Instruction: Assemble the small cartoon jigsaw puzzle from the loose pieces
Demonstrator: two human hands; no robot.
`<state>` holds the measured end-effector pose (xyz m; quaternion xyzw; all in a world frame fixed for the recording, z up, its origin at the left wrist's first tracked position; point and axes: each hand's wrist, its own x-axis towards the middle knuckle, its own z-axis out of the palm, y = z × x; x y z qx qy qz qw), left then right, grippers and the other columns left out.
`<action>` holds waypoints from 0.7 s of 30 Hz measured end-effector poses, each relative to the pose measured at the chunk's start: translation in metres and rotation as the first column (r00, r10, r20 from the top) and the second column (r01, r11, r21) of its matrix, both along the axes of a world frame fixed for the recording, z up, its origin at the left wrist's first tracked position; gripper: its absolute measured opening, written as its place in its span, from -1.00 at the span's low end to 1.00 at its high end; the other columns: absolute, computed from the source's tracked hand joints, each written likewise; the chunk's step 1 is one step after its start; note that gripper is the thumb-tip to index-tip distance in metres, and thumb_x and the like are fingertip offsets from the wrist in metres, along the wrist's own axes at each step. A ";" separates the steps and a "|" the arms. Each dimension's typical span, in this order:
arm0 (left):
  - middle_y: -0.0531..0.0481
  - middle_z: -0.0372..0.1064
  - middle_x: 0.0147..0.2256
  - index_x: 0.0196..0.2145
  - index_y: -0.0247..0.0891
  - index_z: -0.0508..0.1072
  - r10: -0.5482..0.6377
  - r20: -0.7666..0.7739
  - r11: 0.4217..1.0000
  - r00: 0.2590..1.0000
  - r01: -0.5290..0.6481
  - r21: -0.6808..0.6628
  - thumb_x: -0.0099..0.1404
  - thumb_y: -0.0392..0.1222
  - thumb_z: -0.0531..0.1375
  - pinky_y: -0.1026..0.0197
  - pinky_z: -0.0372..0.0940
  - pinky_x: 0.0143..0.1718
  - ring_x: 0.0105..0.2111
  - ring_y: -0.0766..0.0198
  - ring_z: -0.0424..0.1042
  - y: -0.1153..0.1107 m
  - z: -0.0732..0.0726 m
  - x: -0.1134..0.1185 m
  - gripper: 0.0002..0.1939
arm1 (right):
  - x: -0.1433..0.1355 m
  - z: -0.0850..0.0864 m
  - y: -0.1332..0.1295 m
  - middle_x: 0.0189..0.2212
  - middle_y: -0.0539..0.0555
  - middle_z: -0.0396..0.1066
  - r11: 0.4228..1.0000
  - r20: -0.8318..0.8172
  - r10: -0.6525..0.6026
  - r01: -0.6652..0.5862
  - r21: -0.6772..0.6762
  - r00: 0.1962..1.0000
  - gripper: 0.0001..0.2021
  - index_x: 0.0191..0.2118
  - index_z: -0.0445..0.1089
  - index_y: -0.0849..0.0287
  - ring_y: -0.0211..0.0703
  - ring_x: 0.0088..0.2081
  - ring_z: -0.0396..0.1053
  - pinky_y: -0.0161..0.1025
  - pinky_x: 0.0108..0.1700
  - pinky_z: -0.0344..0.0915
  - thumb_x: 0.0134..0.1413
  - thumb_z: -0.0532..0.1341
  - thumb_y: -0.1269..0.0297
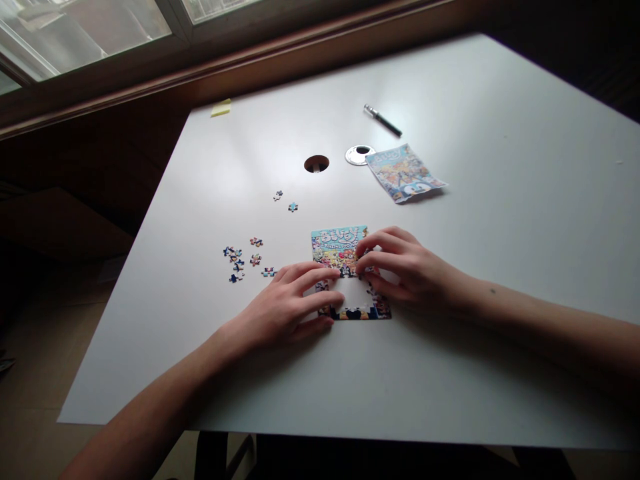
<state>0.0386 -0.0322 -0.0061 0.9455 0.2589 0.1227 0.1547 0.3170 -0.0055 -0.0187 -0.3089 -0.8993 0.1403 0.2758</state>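
Note:
A partly assembled jigsaw puzzle [340, 235] lies flat on the white table, its top rows joined and a bare gap in its lower middle. My left hand [294, 301] rests over the puzzle's left side with fingers spread, fingertips at the gap's edge. Over the right side, my right hand [403, 267] has its fingers bent and apart, touching the joined pieces. Neither hand shows a piece lifted in it. Loose pieces [256, 260] lie in a group left of my left hand, and a blue piece [293, 207] lies farther up.
Beyond the puzzle, a creased picture sheet [404, 175] overlaps a round metal cover [358, 155]. A round hole [317, 164] opens in the table [500, 233]. Farther back are a black pen [384, 121] and a yellow sticky note [221, 108]. A window is at upper left.

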 end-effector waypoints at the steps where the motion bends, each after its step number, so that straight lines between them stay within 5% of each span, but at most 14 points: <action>1: -0.06 0.19 0.25 0.11 -0.04 0.38 0.001 -0.001 1.000 1.000 -0.001 0.000 0.38 -0.09 0.17 -0.07 0.15 0.23 0.25 0.02 0.11 0.000 0.000 0.000 -0.65 | 0.000 0.000 0.000 -0.15 0.11 0.45 1.000 0.002 0.000 0.000 0.000 1.000 -0.86 -0.22 0.43 0.06 -0.02 -0.08 0.32 -0.03 0.00 0.29 0.10 0.23 0.42; 21: -0.06 0.18 0.26 0.11 -0.05 0.39 0.003 -0.015 1.000 1.000 -0.003 0.000 0.42 -0.07 0.12 -0.06 0.15 0.22 0.26 0.04 0.10 0.000 0.001 0.000 -0.67 | 0.000 0.001 0.000 -0.16 0.13 0.43 1.000 -0.008 0.012 -0.012 -0.011 1.000 -0.87 -0.23 0.44 0.08 -0.02 -0.10 0.30 -0.03 0.00 0.29 0.12 0.22 0.44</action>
